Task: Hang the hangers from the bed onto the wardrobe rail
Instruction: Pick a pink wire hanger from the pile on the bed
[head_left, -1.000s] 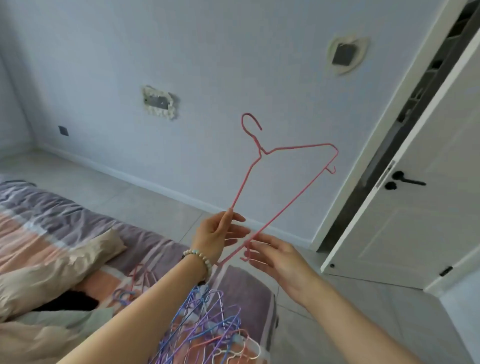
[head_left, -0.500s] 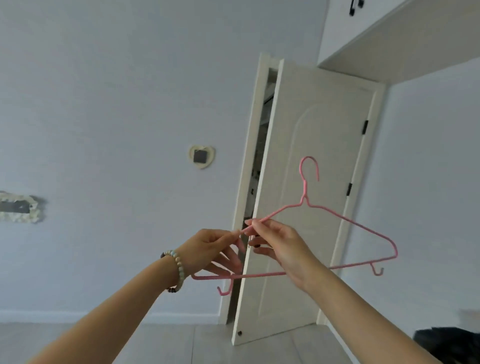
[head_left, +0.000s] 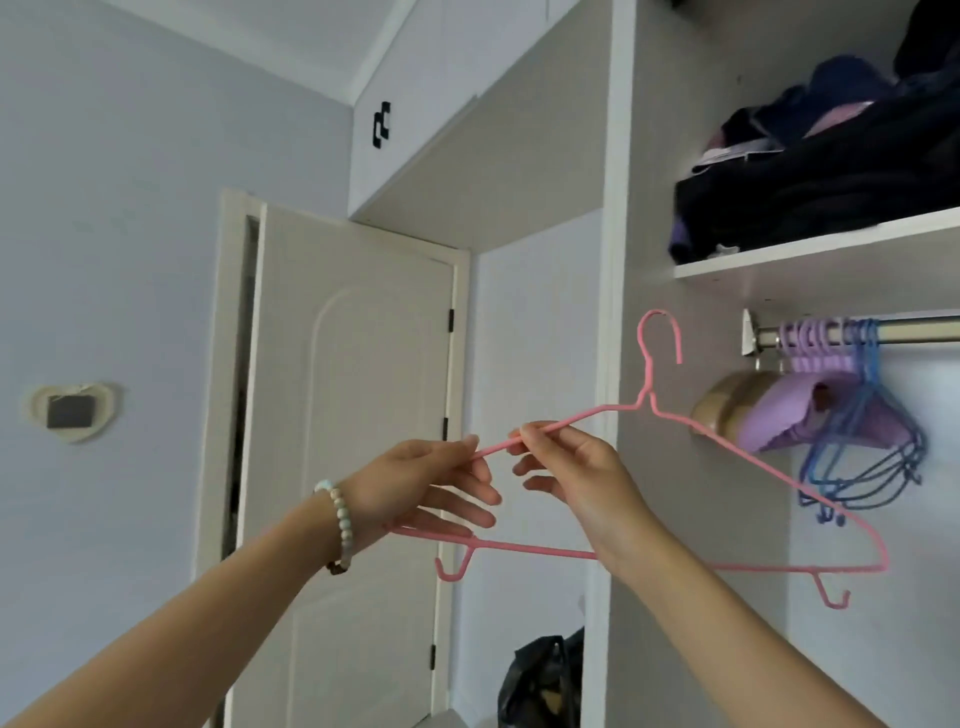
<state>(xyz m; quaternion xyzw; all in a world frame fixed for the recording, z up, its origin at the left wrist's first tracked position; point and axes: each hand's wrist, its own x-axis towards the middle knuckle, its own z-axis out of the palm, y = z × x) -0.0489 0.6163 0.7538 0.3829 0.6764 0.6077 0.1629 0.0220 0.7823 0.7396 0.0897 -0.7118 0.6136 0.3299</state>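
Where the raised hands meet: right hand (head_left: 576, 483) pinches the left shoulder wire of the pink hanger (head_left: 535, 547); left hand (head_left: 421, 488), with a bead bracelet (head_left: 340, 519) on its wrist, holds that wire's end between thumb and forefinger.
Hanger position: upright in the air, hook up, left of the wardrobe rail (head_left: 914, 330) and apart from it.
On the rail: purple and blue hangers (head_left: 831, 343) bunched at its left end.
Above: shelf (head_left: 810, 260) piled with dark clothes (head_left: 831, 176).
Far left: white door (head_left: 358, 415).
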